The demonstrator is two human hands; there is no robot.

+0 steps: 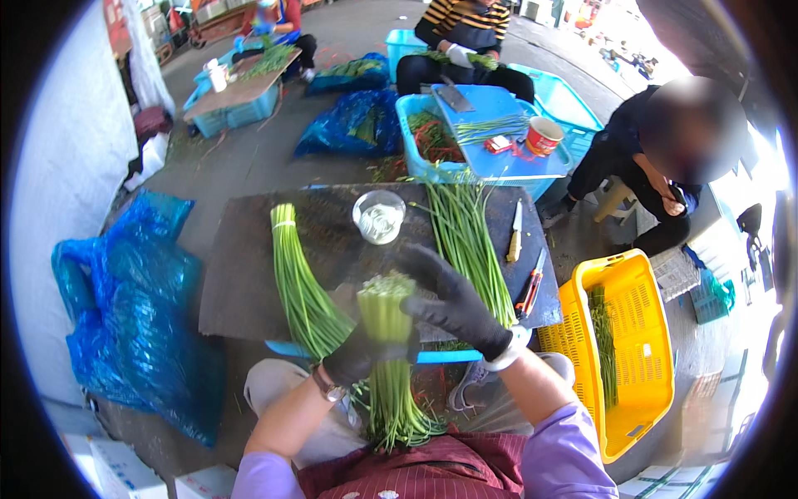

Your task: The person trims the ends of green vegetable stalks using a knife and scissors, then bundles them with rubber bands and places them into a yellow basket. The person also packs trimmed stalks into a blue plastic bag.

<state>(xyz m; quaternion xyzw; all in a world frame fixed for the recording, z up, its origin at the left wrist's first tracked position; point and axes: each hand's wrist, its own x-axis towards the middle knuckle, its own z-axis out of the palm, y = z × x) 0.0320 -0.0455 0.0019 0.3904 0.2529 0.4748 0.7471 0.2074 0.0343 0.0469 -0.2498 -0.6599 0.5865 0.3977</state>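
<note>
My left hand (368,354), in a dark glove, is closed around a thick bunch of green stalks (388,312) held upright over the board's near edge, its cut ends up. Beside the top of that bunch my right hand (458,302), also gloved, has its fingers spread; whether they touch the stalks is unclear. A second bunch (298,268), banded near its top, lies on the dark board (240,249) to the left. Loose stalks with buds (464,243) lie on the right. A clear bowl of white bands (379,218) stands at the board's far middle.
A knife (515,232) and a red-handled cutter (530,287) lie at the board's right. A yellow crate (654,349) with stalks stands right, blue plastic bags (143,299) left. A blue crate with a blue board (499,156) is beyond. Several people sit nearby, one close at right.
</note>
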